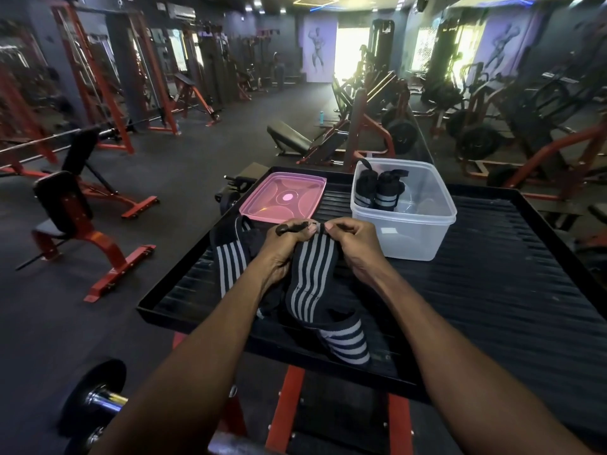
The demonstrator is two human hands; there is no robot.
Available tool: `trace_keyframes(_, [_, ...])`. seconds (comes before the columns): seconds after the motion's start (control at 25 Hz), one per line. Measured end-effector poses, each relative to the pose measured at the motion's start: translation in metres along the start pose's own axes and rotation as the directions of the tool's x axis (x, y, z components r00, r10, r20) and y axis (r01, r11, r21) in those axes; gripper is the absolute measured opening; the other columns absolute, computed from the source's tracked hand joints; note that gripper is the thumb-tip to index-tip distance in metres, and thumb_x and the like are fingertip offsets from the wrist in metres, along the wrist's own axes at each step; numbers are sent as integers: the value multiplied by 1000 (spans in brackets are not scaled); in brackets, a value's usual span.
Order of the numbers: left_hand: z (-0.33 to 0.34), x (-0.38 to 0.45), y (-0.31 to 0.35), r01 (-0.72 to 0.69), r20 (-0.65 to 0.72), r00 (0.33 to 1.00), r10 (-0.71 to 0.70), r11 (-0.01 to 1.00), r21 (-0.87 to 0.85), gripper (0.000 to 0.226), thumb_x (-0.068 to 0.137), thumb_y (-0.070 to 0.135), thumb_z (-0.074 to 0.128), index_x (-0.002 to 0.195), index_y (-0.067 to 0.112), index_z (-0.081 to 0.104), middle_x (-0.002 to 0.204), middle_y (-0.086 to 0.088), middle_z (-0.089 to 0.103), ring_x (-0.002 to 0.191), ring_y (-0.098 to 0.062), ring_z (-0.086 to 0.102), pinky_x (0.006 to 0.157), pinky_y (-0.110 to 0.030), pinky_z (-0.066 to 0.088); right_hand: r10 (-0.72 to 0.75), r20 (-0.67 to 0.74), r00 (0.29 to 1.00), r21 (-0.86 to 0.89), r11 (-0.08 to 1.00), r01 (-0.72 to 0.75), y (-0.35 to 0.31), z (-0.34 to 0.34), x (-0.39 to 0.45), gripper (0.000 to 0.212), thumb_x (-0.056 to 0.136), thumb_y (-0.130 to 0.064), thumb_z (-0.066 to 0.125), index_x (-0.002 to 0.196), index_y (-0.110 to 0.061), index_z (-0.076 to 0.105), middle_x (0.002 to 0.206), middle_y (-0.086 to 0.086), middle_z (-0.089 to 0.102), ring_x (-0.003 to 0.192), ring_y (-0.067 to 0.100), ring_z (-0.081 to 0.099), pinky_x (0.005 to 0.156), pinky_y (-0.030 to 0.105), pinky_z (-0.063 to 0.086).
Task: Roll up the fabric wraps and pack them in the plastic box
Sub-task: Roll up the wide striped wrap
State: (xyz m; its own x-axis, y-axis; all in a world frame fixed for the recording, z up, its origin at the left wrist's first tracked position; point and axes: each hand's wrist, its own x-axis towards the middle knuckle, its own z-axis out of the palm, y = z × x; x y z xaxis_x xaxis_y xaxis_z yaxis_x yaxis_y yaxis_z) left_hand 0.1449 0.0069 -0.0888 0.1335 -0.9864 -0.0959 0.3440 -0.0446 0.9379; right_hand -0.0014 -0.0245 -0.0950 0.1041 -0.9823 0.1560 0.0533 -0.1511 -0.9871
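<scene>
A black fabric wrap with grey stripes (312,277) hangs from both hands over a black ribbed tray (492,274). My left hand (282,247) and my right hand (353,246) pinch its top end side by side; its loose tail (348,343) trails toward the tray's near edge. A second striped wrap (230,261) lies on the tray to the left. The clear plastic box (404,231) stands behind my right hand, with two rolled wraps (377,192) upright in its left side.
The box's pink lid (282,197) lies flat at the tray's far left. The tray sits on a red frame (282,402). A dumbbell (92,402) is at the lower left. Gym benches and machines fill the dark floor around.
</scene>
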Motion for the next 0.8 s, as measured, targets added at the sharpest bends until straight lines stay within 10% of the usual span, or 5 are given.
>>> trace_keyframes(0.2, [1, 4, -2, -27, -45, 999, 26, 999, -28, 12, 86, -1, 69, 98, -1, 72, 94, -17, 71, 86, -24, 68, 94, -38, 56, -15, 36, 999, 85, 996, 12, 1, 2, 0, 21, 86, 6, 70, 84, -13, 78, 90, 9, 76, 95, 22, 71, 93, 32, 56])
trace_keyframes(0.4, [-2, 5, -3, -45, -18, 999, 46, 998, 48, 19, 86, -7, 66, 100, 5, 72, 96, -12, 71, 89, -20, 67, 94, -34, 55, 22, 11, 1000, -123, 992, -21, 4, -2, 3, 13, 92, -12, 69, 83, -19, 75, 82, -1, 74, 74, 7, 67, 61, 13, 50])
trace_keyframes(0.64, [-2, 6, -4, 0, -53, 999, 1, 1000, 20, 7, 85, -2, 71, 87, 5, 72, 86, -13, 73, 86, -23, 69, 93, -37, 55, -133, 20, 991, -74, 988, 135, 3, -4, 2, 20, 86, 9, 69, 90, -10, 75, 88, -2, 74, 81, 1, 69, 82, 18, 54])
trace_keyframes(0.8, [-5, 10, -5, -52, -71, 996, 56, 996, 67, 19, 82, -11, 69, 90, 6, 73, 94, -15, 70, 95, -25, 66, 98, -38, 53, -44, 12, 999, -116, 992, 45, 4, -2, 2, 11, 92, -14, 69, 84, -19, 76, 85, -2, 76, 83, 10, 68, 84, 29, 54])
